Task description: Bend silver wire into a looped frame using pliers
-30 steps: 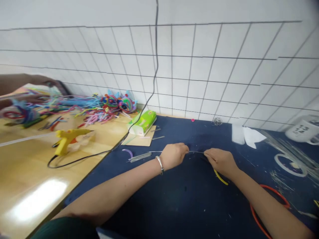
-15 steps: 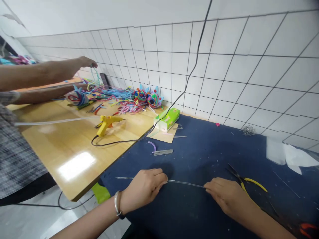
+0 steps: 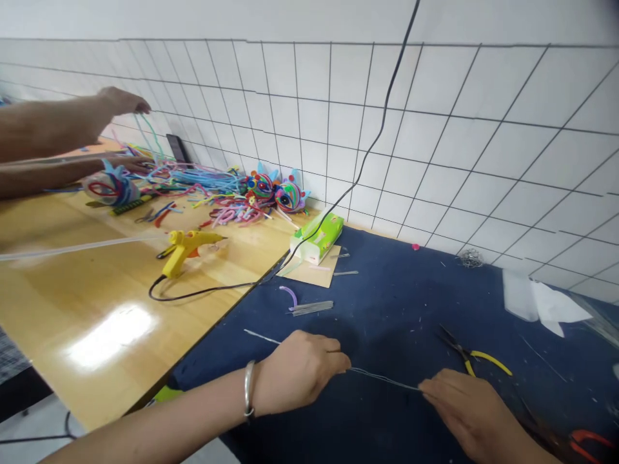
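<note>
Silver-grey and thin, the wire (image 3: 384, 378) in the head view spans the gap between the person's two hands, in front of a dark blue cloth (image 3: 377, 316). It looks like two fine strands lying close together, bowed a little rather than pulled dead straight.

The left hand (image 3: 302, 374), with a bracelet (image 3: 249, 390) at its wrist, is closed round the wire; a paler tail, apparently of the same wire, pokes out on its far side. The right hand (image 3: 467, 409) pinches the other end between thumb and fingertips. Whether any wire runs on inside that hand cannot be told.

It should weigh next to nothing and be springy over its length – easy to bend, and likely to keep a kink if forced. Being so smooth and narrow, it may slip or roll under a loose grip, and the cut ends could prick. A firm fingertip pinch close to each end seems the best hold, with the middle left free.

Pliers (image 3: 465, 354) lie just beyond the right hand; a bundle of straight wires (image 3: 313, 308) rests past the left – near a curved purple strip (image 3: 290, 296).
</note>
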The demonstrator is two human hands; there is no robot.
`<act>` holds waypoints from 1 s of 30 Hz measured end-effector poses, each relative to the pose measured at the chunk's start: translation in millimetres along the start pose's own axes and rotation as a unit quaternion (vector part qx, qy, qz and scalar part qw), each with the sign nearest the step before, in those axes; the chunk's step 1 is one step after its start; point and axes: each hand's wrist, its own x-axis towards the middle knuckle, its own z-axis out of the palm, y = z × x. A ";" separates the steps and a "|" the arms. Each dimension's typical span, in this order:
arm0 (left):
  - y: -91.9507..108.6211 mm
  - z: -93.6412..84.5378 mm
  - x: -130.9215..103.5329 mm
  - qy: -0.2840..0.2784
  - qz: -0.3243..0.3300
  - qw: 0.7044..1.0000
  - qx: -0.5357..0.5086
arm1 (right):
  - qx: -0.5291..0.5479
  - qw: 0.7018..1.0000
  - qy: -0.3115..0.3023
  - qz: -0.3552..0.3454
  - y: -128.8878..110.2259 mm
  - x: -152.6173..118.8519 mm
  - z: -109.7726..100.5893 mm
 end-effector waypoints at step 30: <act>-3.7 27.0 -27.4 0.021 -0.139 0.988 0.066 | 0.046 0.999 0.001 -0.023 -1.2 176.4 56.5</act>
